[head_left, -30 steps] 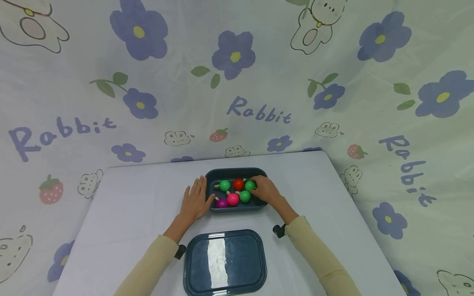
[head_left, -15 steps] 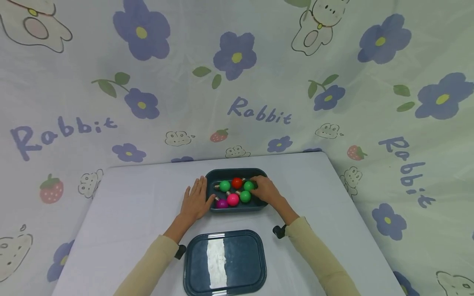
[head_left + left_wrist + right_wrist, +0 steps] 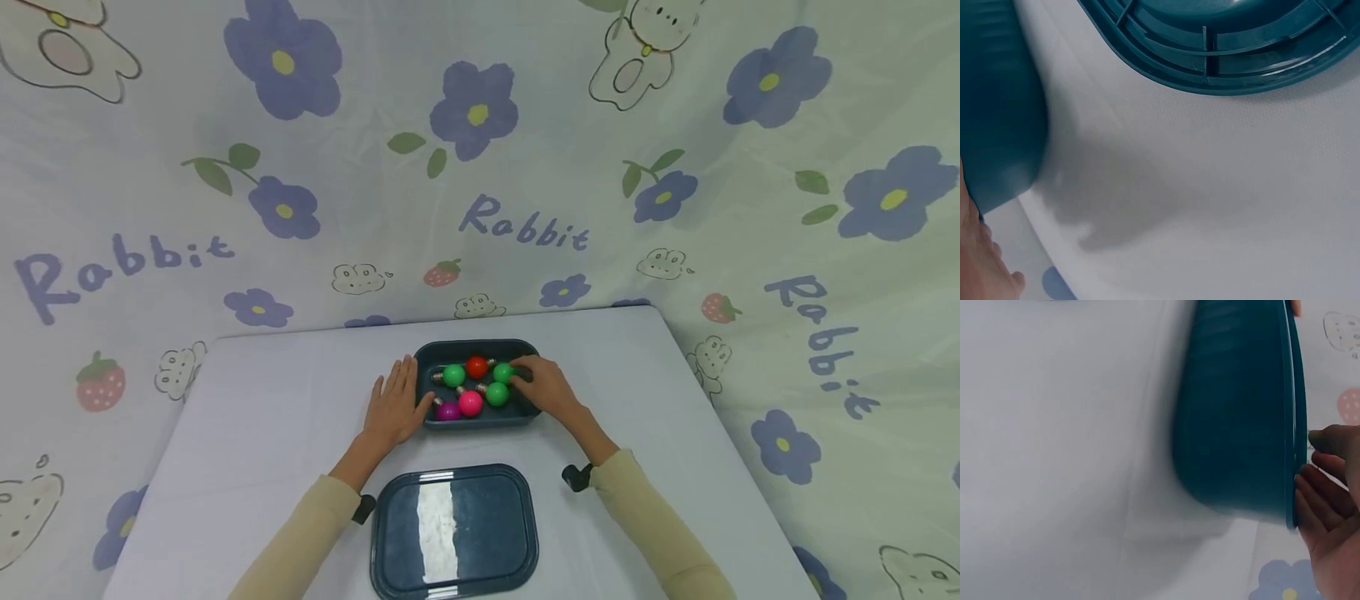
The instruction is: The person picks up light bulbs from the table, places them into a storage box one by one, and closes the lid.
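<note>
A dark teal box [image 3: 480, 423] on the table holds several coloured light bulbs with screw bases. My right hand [image 3: 546, 387] reaches over the box's right end, thumb and fingers pinching a green bulb [image 3: 503, 372]. Left of it lie a red bulb [image 3: 476, 367] and another green bulb [image 3: 453, 376]. The near row has a purple bulb [image 3: 447, 411], a pink bulb [image 3: 471, 403] and a third green bulb [image 3: 497, 394]. My left hand [image 3: 392, 407] rests with straight fingers along the box's left end. In the right wrist view the box wall [image 3: 1235, 425] hides the bulbs.
A matching teal lid [image 3: 495, 533] lies on the white table [image 3: 262, 450], nearer to me than the box. Behind the table hangs a flower-and-rabbit patterned cloth [image 3: 390, 208]. Each wrist carries a small black camera [image 3: 577, 477].
The pinched green bulb has shifted slightly left and away from me. The red bulb has also slid left and away, baring its base. My left hand stays put.
</note>
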A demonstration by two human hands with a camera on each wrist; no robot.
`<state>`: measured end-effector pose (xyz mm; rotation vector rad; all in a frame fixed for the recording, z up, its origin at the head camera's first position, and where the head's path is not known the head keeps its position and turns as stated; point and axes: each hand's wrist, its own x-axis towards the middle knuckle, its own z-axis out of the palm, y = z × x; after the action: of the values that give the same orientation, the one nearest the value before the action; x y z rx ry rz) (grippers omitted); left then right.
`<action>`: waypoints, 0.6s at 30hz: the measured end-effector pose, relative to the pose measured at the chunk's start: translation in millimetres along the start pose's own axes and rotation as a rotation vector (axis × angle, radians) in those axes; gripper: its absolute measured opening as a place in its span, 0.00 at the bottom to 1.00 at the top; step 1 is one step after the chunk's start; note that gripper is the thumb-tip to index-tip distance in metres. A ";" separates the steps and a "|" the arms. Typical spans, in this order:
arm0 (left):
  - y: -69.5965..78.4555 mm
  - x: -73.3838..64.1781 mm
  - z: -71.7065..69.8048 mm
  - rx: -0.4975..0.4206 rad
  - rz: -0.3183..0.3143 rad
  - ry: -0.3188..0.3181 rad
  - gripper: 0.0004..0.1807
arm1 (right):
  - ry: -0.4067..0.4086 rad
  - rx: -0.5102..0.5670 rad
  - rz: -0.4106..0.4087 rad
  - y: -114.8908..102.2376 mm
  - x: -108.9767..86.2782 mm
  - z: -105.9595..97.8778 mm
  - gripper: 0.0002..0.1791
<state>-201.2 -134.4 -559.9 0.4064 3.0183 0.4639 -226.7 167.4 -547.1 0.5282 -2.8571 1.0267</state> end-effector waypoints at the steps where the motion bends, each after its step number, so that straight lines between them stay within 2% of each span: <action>1: 0.0 0.2 -0.4 0.001 -0.002 -0.004 0.43 | 0.015 0.009 -0.004 0.8 -1.4 -1.2 0.16; 8: 1.0 -0.1 -1.0 -0.011 0.007 0.019 0.43 | 0.102 0.046 -0.033 5.4 -12.2 -10.9 0.14; 13: 1.3 1.1 -0.6 0.000 -0.015 0.007 0.43 | 0.145 0.065 -0.056 8.7 -22.3 -18.0 0.13; 18: 0.1 -1.0 -1.9 -0.041 -0.019 0.026 0.43 | 0.197 0.059 -0.058 7.4 -37.2 -23.8 0.13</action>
<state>-200.5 -135.1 -558.0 0.3720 3.0295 0.5330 -195.6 198.7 -539.4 0.4809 -2.6320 1.0912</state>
